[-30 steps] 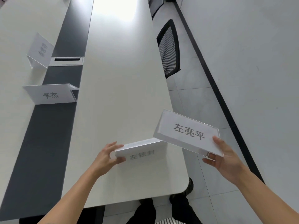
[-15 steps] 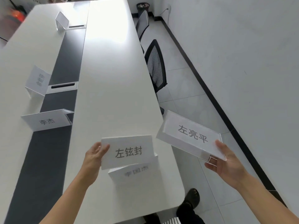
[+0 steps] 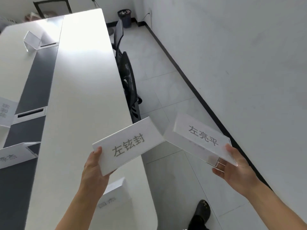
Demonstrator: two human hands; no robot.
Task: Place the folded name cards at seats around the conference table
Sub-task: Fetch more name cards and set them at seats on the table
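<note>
The top-centre bin holds pale rubbish. Left hand grips a paper card, right hand an acrylic card, near a chair.

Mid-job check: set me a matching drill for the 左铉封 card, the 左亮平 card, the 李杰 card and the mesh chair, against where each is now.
Things:
1. 左铉封 card
2. 左亮平 card
3. 李杰 card
4. mesh chair

Places:
A. on the floor at the table's right edge
B. held by the right hand
C. standing on the table at the dark strip
D. held by the left hand

Pairs: 1-D, 2-B, 3-C, 4-A
</note>
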